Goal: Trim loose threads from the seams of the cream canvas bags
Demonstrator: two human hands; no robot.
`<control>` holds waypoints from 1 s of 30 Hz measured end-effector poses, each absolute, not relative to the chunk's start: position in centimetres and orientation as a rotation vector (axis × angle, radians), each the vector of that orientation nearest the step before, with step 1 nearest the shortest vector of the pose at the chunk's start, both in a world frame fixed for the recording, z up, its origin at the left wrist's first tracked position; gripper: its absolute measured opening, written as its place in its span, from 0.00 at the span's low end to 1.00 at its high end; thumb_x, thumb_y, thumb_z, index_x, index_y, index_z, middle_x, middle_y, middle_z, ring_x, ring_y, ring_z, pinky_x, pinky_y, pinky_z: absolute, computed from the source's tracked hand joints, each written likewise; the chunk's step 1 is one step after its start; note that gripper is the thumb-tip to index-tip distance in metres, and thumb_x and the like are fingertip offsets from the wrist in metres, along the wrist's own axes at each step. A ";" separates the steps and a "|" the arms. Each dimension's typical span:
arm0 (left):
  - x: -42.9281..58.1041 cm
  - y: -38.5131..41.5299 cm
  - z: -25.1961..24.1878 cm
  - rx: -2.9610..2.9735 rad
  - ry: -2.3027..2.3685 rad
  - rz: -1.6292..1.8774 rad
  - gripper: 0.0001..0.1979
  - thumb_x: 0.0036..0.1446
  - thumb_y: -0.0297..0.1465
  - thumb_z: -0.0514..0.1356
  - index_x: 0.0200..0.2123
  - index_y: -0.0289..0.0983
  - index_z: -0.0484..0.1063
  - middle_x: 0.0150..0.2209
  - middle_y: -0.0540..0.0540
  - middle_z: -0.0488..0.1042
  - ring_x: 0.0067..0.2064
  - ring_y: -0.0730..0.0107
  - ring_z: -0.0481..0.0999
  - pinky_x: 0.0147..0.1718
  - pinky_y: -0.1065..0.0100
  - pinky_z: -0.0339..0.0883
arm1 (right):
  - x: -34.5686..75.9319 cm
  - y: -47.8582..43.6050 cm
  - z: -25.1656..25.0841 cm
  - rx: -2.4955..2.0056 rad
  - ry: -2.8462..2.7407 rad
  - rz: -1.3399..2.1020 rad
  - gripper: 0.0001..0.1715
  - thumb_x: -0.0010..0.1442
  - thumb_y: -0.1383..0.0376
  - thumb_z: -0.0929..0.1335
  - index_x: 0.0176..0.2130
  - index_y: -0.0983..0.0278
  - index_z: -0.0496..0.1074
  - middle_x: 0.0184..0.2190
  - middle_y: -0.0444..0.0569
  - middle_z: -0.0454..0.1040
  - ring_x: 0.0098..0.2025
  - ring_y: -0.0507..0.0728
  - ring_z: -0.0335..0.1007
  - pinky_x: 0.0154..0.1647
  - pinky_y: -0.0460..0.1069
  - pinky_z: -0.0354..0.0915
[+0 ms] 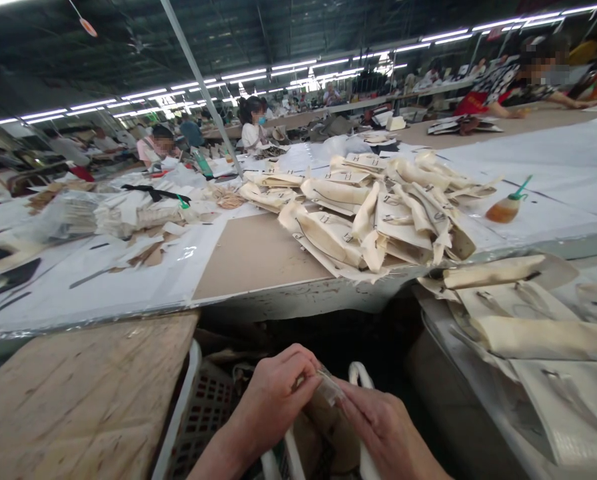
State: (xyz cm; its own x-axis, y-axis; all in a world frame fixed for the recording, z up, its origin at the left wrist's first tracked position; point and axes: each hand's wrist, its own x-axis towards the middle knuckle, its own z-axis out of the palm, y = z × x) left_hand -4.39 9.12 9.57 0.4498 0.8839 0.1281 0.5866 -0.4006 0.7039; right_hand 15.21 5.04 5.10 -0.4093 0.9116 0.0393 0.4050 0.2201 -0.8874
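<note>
Low in the view, in front of the table edge, my left hand [281,380] pinches one end of a small clear plastic piece [331,392]. My right hand [381,420] has its fingers closed at the other end of it. The exact kind of this piece is too small and blurred to tell. Beneath both hands are beige pieces [328,430] and a rounded white rim or handle [361,375], partly hidden by my wrists. To the left of my left hand stands a white plastic basket [194,387] with a slotted wall.
Cream bag panels [348,207] with handles lie heaped on the table [248,260]. A glue bottle [504,208] with a green nozzle stands right of them. More panels [538,337] are stacked at right; a worn board [88,393] is at left. Several people work farther back.
</note>
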 end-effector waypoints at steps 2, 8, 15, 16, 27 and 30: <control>-4.4 9.1 9.5 2.167 1.215 0.644 0.09 0.58 0.21 0.57 0.27 0.36 0.69 0.34 0.50 0.75 0.36 0.73 0.76 0.36 0.73 0.65 | 15.2 5.0 5.0 -1.209 -1.955 1.105 0.22 0.72 0.58 0.54 0.47 0.57 0.73 0.35 0.45 0.77 0.35 0.54 0.75 0.45 0.44 0.67; -4.6 9.0 9.2 2.261 1.189 0.574 0.08 0.60 0.22 0.55 0.28 0.37 0.66 0.34 0.50 0.75 0.35 0.73 0.74 0.34 0.73 0.63 | 15.4 4.9 4.1 -1.171 -2.162 0.839 0.24 0.73 0.60 0.51 0.39 0.62 0.71 0.31 0.48 0.77 0.33 0.56 0.75 0.39 0.47 0.67; -4.4 7.9 9.6 2.156 1.338 0.466 0.11 0.57 0.23 0.57 0.25 0.38 0.60 0.29 0.52 0.73 0.30 0.73 0.70 0.29 0.72 0.58 | 14.7 5.9 6.0 -1.109 -2.342 0.802 0.13 0.69 0.67 0.58 0.47 0.62 0.68 0.38 0.48 0.80 0.38 0.56 0.77 0.37 0.46 0.65; -4.3 7.7 9.9 2.113 1.376 0.453 0.10 0.57 0.24 0.57 0.25 0.38 0.60 0.28 0.53 0.72 0.29 0.73 0.69 0.29 0.72 0.57 | 14.3 6.2 6.5 -1.127 -2.359 0.842 0.12 0.68 0.67 0.60 0.49 0.61 0.68 0.40 0.48 0.80 0.39 0.56 0.77 0.36 0.46 0.65; -5.1 7.2 12.1 1.751 1.568 0.449 0.07 0.51 0.24 0.60 0.35 0.39 0.72 0.36 0.52 0.75 0.38 0.68 0.73 0.34 0.72 0.62 | 12.9 7.4 5.2 -1.305 -2.331 0.788 0.13 0.69 0.67 0.58 0.44 0.58 0.70 0.33 0.43 0.80 0.33 0.59 0.78 0.32 0.50 0.62; -5.0 7.2 11.6 1.791 1.575 0.478 0.05 0.55 0.26 0.59 0.34 0.39 0.75 0.35 0.51 0.76 0.36 0.68 0.73 0.33 0.72 0.62 | 13.0 7.5 5.0 -1.252 -2.265 0.821 0.13 0.70 0.66 0.58 0.46 0.56 0.69 0.35 0.41 0.80 0.34 0.57 0.79 0.32 0.49 0.63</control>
